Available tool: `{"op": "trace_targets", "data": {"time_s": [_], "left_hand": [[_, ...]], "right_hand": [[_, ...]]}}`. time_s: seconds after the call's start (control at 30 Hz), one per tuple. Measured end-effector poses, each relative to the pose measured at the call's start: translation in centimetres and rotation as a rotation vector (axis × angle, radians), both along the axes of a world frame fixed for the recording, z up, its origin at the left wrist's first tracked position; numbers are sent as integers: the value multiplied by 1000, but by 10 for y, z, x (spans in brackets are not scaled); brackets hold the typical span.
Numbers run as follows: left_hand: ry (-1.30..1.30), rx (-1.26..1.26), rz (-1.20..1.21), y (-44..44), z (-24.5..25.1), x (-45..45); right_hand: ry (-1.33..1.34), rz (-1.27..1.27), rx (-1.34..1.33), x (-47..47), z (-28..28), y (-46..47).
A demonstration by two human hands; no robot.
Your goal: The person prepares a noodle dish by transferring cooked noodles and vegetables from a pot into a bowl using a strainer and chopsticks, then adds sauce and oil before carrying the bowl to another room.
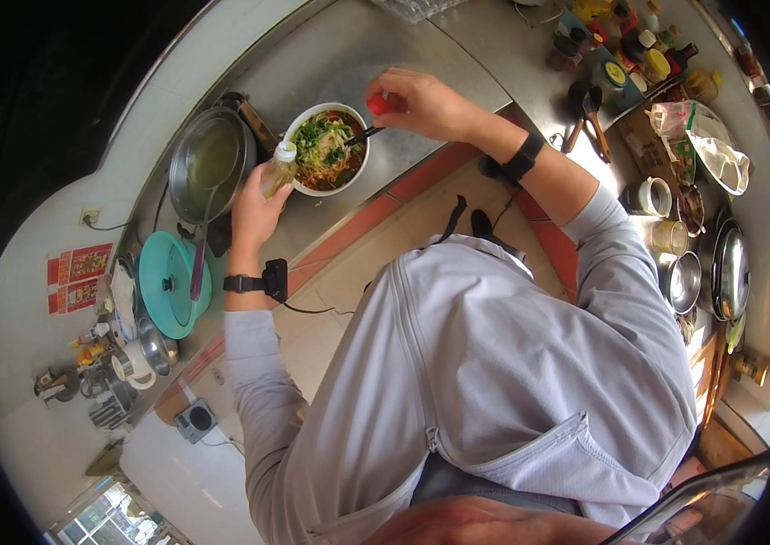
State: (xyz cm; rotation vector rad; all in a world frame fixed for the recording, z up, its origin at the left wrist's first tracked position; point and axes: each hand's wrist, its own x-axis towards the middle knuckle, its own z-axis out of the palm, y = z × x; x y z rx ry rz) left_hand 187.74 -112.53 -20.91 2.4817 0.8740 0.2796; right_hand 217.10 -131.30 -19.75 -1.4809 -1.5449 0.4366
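My left hand (257, 208) grips a small clear bottle (281, 172) of yellowish liquid, its white neck pointing up. The bottle is beside the left rim of a white bowl (366, 158) that holds noodles, chopped greens and red broth (327, 146). Above and right of the bowl, my right hand (419, 102) holds a red cap (378, 104) at the fingertips. Dark chopsticks (363, 136) run from below that hand into the noodles; whether its fingers also grip them cannot be told.
Left of the bowl stands a metal pot (184, 160) of greenish liquid with a purple-handled ladle (199, 269). A turquoise basin (153, 286) with a lid is nearby. Condiment bottles (657, 65), black-headed utensils (591, 116) and metal bowls (683, 283) crowd the right counter.
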Motion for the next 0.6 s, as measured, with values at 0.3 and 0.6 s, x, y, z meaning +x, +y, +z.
{"op": "trace_targets", "data": {"time_s": [0.3, 0.6], "left_hand": [[-327, -111, -56, -9, 22, 21], [-422, -491, -291, -9, 26, 25]], "right_hand": [[-137, 161, 128, -43, 33, 68], [-195, 359, 159, -34, 69, 64]]}}
